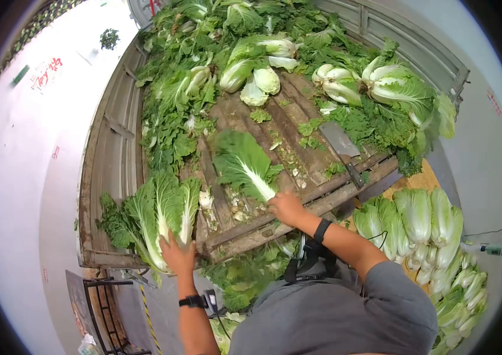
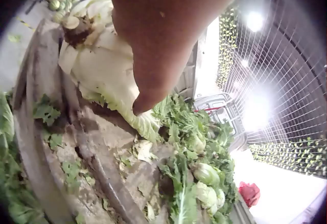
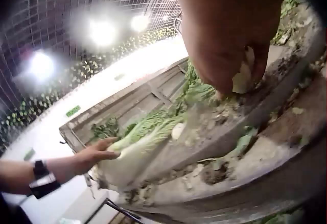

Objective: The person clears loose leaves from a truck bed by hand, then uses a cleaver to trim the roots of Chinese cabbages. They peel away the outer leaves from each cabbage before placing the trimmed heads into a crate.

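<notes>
At the front left corner of the truck bed lies a Chinese cabbage [image 1: 159,219], its cut base toward the person and its green leaves spread away. My left hand [image 1: 178,253] holds it near the base; in the left wrist view the thumb [image 2: 148,99] lies along the pale side of the cabbage [image 2: 104,63]. My right hand [image 1: 286,208] pinches a loose cabbage leaf [image 1: 245,163] by its white stem, over the front edge of the bed. From the right wrist, that hand [image 3: 230,55] hides most of the leaf.
A cleaver [image 1: 341,142] lies at the bed's right front edge, handle toward the person. Cabbages [image 1: 334,83] and loose greens [image 1: 171,118] cover the bed's back and sides. Stacked trimmed cabbages [image 1: 417,219] stand at the lower right. A black metal frame [image 1: 106,284] stands at lower left.
</notes>
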Tool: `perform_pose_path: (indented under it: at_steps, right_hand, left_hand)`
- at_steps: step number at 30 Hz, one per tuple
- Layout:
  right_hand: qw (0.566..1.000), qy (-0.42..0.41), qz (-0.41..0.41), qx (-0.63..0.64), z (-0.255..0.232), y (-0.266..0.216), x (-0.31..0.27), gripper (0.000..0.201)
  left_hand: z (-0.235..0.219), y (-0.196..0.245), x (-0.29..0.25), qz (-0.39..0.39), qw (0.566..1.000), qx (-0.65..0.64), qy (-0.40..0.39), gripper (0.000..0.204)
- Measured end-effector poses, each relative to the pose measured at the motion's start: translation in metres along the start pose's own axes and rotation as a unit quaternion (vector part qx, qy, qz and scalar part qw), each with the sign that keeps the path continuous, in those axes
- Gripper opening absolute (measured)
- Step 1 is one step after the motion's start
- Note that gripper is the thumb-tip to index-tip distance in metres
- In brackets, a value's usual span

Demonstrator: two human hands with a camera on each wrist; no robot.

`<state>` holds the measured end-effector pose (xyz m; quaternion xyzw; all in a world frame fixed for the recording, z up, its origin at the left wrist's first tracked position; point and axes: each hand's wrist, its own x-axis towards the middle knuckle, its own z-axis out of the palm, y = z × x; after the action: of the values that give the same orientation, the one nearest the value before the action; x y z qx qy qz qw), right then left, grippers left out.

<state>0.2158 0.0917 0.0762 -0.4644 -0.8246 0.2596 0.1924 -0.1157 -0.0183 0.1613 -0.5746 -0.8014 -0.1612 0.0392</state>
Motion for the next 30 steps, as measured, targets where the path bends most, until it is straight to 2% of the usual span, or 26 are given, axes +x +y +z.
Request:
perform_pose_path:
  at_steps: [1,4,7,8,11,12,14,15,17,20,22,24,27,28,30]
  right_hand:
    - [0.999,0.001,-0.015,0.048,-0.003,-0.01,-0.002,0.022]
    - [0.967,-0.096,-0.121,0.203,-0.037,-0.067,-0.019,0.021]
    - [0.884,-0.224,-0.185,0.366,-0.058,-0.095,-0.019,0.021]
    - [0.881,-0.248,-0.185,0.357,-0.074,-0.101,-0.017,0.02]
    - [0.836,-0.317,-0.015,0.448,-0.093,-0.098,-0.011,0.023]
    - [0.827,-0.279,0.023,0.488,-0.082,-0.092,-0.01,0.026]
    - [0.838,-0.179,0.122,0.502,-0.066,-0.079,-0.007,0.027]
    - [0.838,-0.124,0.17,0.503,-0.062,-0.071,-0.006,0.027]
    - [0.818,-0.078,0.219,0.526,-0.059,-0.052,-0.01,0.027]
    - [0.798,-0.029,0.267,0.54,-0.071,-0.027,-0.029,0.024]
    - [0.786,-0.007,0.291,0.545,-0.078,-0.002,-0.045,0.025]
    - [0.774,0.043,0.33,0.539,-0.094,0.017,-0.058,0.031]
    - [0.732,0.145,0.361,0.56,-0.123,0.047,-0.066,0.04]
    - [0.711,0.187,0.366,0.571,-0.135,0.059,-0.068,0.043]
    - [0.698,0.228,0.331,0.593,-0.165,0.093,-0.071,0.056]
  left_hand:
    - [-0.005,0.013,-0.009,0.025,0.999,-0.036,0.009,0.087]
    - [-0.016,0.06,-0.029,0.177,0.979,-0.087,-0.052,0.084]
    - [-0.027,0.083,-0.031,0.254,0.941,-0.107,-0.196,0.069]
    - [-0.028,0.078,-0.03,0.31,0.923,-0.062,-0.219,0.049]
    - [-0.077,0.101,-0.039,0.157,0.89,0.04,-0.426,0.05]
    - [-0.083,0.097,-0.041,0.147,0.874,0.009,-0.463,0.053]
    - [-0.091,0.079,-0.044,0.129,0.835,-0.054,-0.532,0.061]
    - [-0.083,0.064,-0.049,0.113,0.823,-0.055,-0.555,0.063]
    - [-0.045,0.021,-0.065,0.09,0.793,-0.052,-0.6,0.067]
    - [0.013,-0.04,-0.099,0.054,0.799,-0.002,-0.599,0.072]
    - [0.04,-0.058,-0.116,0.07,0.822,0.022,-0.565,0.071]
    - [0.061,-0.056,-0.123,0.06,0.834,0.047,-0.547,0.068]
    - [0.104,-0.064,-0.142,0.028,0.928,0.0,-0.372,0.066]
    - [0.113,-0.062,-0.139,0.028,0.934,0.005,-0.357,0.064]
    - [0.126,-0.055,-0.134,0.024,0.92,-0.039,-0.39,0.064]
